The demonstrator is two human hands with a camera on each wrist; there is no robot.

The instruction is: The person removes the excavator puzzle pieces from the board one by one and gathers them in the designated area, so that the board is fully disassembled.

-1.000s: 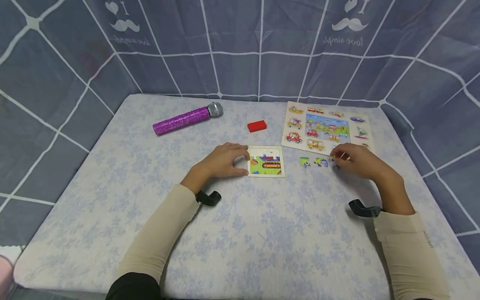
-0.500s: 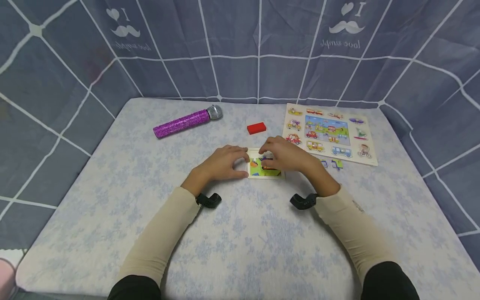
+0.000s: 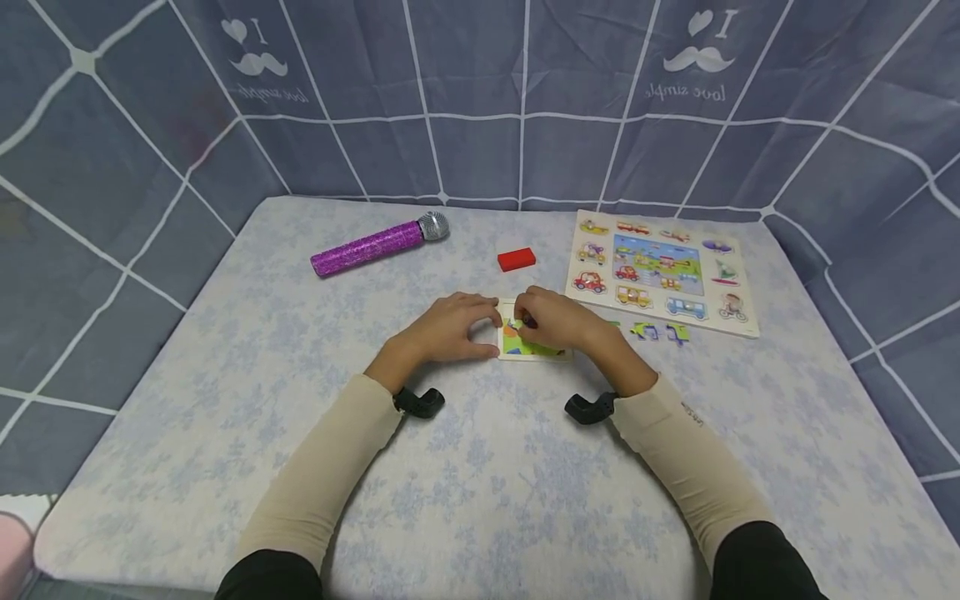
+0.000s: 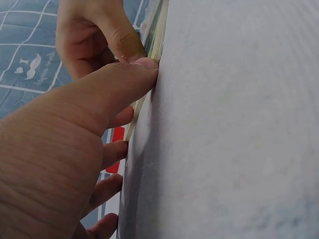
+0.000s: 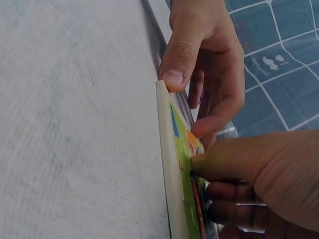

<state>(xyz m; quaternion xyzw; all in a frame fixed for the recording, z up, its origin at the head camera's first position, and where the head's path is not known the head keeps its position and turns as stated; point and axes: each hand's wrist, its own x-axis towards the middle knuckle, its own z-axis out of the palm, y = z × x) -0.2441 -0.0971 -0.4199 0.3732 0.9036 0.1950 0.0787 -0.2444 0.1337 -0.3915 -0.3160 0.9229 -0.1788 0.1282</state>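
Note:
A small jigsaw puzzle [image 3: 510, 343] in a pale wooden frame lies on the table. My left hand [image 3: 444, 329] holds the frame's left side, thumb at the near corner and index finger at the far one. In the right wrist view that thumb rests on the frame's corner [image 5: 160, 94]. My right hand [image 3: 558, 321] is over the puzzle, fingers curled, with a dark puzzle piece [image 3: 529, 320] between thumb and fingers, mostly hidden. Loose puzzle pieces [image 3: 643, 331] lie to the right of the frame, one partly behind my right hand.
A larger vehicle puzzle board [image 3: 660, 306] lies at the back right. Behind the small puzzle is a red block [image 3: 517, 259], with a glittery purple microphone [image 3: 375, 247] at the back left. A tiled-pattern curtain [image 3: 480, 158] encloses the table's far side.
My right hand has come left from the loose pieces to the puzzle, and over the last half second its fingers have curled lower over it. My left hand has stayed at the frame.

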